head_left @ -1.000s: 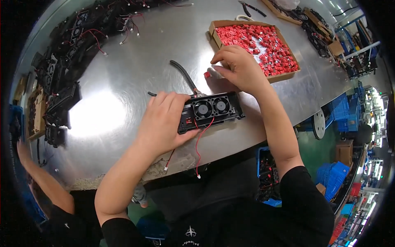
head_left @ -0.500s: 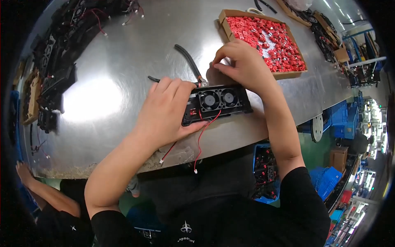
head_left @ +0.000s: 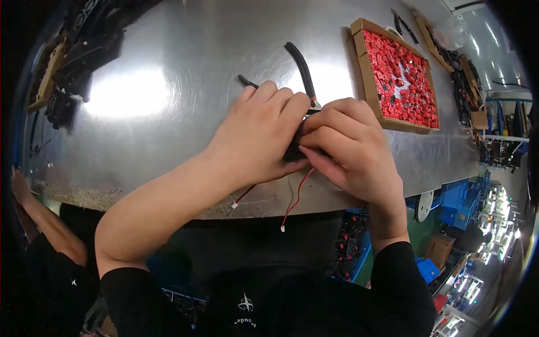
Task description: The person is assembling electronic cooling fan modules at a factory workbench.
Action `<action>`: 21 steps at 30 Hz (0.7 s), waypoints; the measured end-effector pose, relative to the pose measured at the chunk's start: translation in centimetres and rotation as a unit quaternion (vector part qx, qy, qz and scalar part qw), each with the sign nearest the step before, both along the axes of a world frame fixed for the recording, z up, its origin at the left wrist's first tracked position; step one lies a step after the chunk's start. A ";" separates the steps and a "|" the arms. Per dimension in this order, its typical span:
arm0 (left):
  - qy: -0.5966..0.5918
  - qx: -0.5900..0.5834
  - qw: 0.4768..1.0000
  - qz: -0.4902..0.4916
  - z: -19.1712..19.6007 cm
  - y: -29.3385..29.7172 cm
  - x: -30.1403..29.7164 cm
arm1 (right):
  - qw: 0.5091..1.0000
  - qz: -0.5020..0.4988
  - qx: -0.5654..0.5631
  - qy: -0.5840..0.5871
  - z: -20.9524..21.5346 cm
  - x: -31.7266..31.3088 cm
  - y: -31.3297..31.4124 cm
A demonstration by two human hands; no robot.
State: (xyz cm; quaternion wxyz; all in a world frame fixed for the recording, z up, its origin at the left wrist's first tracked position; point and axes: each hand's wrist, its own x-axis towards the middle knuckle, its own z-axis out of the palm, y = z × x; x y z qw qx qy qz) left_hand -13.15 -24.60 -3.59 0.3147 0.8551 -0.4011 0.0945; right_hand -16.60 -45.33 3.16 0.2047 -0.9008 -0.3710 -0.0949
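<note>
A black plastic housing [head_left: 294, 150] is gripped by my left hand [head_left: 261, 126], the fingers over its far side and the thumb along the near side. My right hand [head_left: 352, 147] closes over the housing's right part, thumb and fingertips pinched together against it. Whatever lies in that pinch is hidden, and the two small fans are covered too. Red and black wires [head_left: 297, 194] trail from the housing over the table edge, ending in small white plugs [head_left: 283, 228]. Just beyond my hands lie hand cutters [head_left: 303, 67] with black handles.
A cardboard tray [head_left: 366, 70] of small red parts [head_left: 390, 62] stands on the metal table [head_left: 185, 135] at right. More black housings [head_left: 92, 73] are heaped at far left. Another person's arm [head_left: 48, 219] is at lower left. Blue crates [head_left: 455, 196] stand beyond the table's right end.
My right hand has come down from near the tray onto the housing, pinching at it. The fans are now covered. The view has shifted, and the left hand keeps its hold.
</note>
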 end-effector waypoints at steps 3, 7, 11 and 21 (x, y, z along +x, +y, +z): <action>0.001 0.012 1.000 0.002 0.1 0.0 -0.1 | 0.999 -0.003 0.005 0.031 0.0 -0.2 0.0; -0.004 0.009 1.000 -0.001 0.1 -0.1 -0.2 | 0.998 0.000 0.017 0.063 0.1 -0.1 -0.5; -0.009 0.012 1.000 0.000 0.0 0.0 -0.3 | 0.997 0.005 0.038 0.066 0.2 -0.1 -0.4; -0.013 0.015 1.000 0.004 -0.1 0.2 -0.1 | 0.998 0.001 0.020 0.057 -0.2 0.2 -0.3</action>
